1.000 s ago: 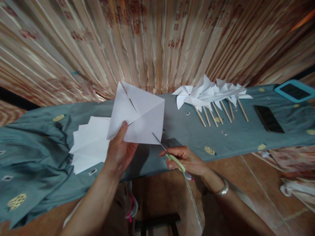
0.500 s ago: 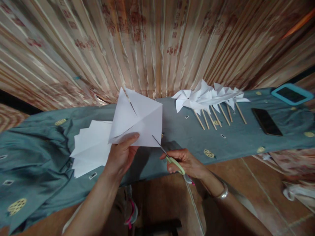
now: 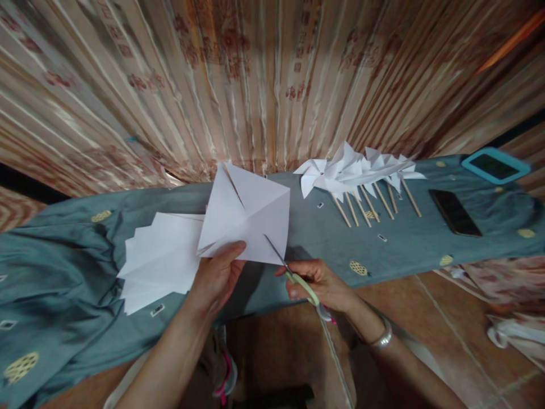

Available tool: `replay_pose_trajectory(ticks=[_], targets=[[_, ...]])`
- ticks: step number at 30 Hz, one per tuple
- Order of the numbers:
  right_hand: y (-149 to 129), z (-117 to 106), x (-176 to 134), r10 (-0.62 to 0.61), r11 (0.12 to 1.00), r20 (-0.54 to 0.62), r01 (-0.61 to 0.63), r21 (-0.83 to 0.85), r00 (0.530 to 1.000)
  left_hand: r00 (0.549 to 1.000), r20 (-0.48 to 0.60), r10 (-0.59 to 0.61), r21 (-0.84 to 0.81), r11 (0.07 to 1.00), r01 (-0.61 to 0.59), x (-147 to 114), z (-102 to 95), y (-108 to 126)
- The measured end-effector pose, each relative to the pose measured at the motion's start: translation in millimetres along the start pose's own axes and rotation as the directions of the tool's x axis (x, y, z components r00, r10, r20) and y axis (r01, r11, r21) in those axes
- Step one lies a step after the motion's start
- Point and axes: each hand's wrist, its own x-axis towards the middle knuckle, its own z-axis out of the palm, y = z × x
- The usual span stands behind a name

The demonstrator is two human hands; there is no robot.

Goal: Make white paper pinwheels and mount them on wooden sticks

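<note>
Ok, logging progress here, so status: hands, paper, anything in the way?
Left hand gripping slit paper. Right hand on scissors, blade over paper's near right corner. No obstruction in view; pinwheels off to the right.

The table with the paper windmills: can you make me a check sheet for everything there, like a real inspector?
Surface: cloth with yellow prints, rumpled at the left end.
Job's things: sheet in the air, with a slit from its top left corner; scissors with a blade over its lower right corner; pile of paper on the cloth; windmills on sticks, lying in an overlapping row.
Clutter: black phone and blue-rimmed device, both at the right.
Hands: left hand grips the sheet's lower edge, thumb on top; right hand holds the scissors.
Cables: nothing seen.
Surroundings: patterned curtain behind, tiled floor below.
</note>
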Motion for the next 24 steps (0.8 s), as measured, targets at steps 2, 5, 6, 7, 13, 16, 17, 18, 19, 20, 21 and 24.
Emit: replay_pose_trajectory(ticks=[2, 5, 6, 7, 13, 16, 17, 18, 19, 20, 21, 24], targets=[[-0.6, 0.0, 0.2, -0.007, 1.000, -0.007, 0.007, -0.008, 1.000, 1.000, 0.021, 0.002, 0.003, 1.000, -0.003, 0.0, -0.3, -1.9], [-1.5, 0.3, 0.2, -0.008, 1.000, -0.015, 0.008, -0.005, 1.000, 1.000, 0.020, 0.024, 0.007, 1.000, -0.024, 0.6, -1.0, -2.9], [-1.6, 0.4, 0.3, -0.007, 1.000, -0.017, 0.007, 0.000, 1.000, 1.000, 0.014, 0.025, 0.007, 1.000, -0.026, 0.7, -1.1, -2.8], [-1.7, 0.5, 0.3, -0.006, 1.000, -0.018, 0.006, 0.007, 1.000, 1.000, 0.011, 0.023, 0.005, 1.000, -0.023, 0.8, -1.1, -2.7], [-1.6, 1.6, 0.7, 0.020, 0.999, -0.034, -0.018, 0.047, 0.999, 0.999, 0.014, 0.030, 0.005, 1.000, -0.030, 0.6, 0.2, -2.1], [-2.3, 1.7, 0.7, 0.034, 0.998, -0.043, -0.031, 0.059, 0.998, 1.000, 0.011, 0.023, 0.012, 1.000, -0.023, 0.0, 0.0, -2.9], [-2.4, 1.4, 0.6, 0.030, 0.998, -0.045, -0.028, 0.054, 0.999, 1.000, 0.013, 0.016, 0.018, 1.000, -0.016, -0.4, -0.2, -3.3], [-2.5, 1.0, 0.6, 0.026, 0.999, -0.041, -0.024, 0.044, 0.999, 1.000, 0.016, 0.009, 0.026, 1.000, -0.009, -1.0, -0.3, -3.7], [-2.5, 0.5, 0.6, 0.020, 0.999, -0.035, -0.019, 0.032, 0.999, 1.000, 0.018, 0.005, 0.034, 0.999, -0.006, -1.5, -0.3, -4.1], [-2.4, 0.0, 0.6, 0.011, 1.000, -0.029, -0.010, 0.020, 1.000, 1.000, 0.020, 0.003, 0.042, 0.999, -0.004, -2.1, -0.3, -4.4], [-2.2, -0.6, 0.7, 0.000, 1.000, -0.021, 0.000, 0.010, 1.000, 1.000, 0.025, -0.002, 0.049, 0.999, 0.000, -2.6, -0.1, -4.7], [-2.7, -1.5, 0.8, -0.036, 0.999, -0.007, 0.036, -0.008, 0.999, 0.999, 0.038, -0.004, 0.057, 0.998, 0.002, -3.4, 0.7, -5.5]])
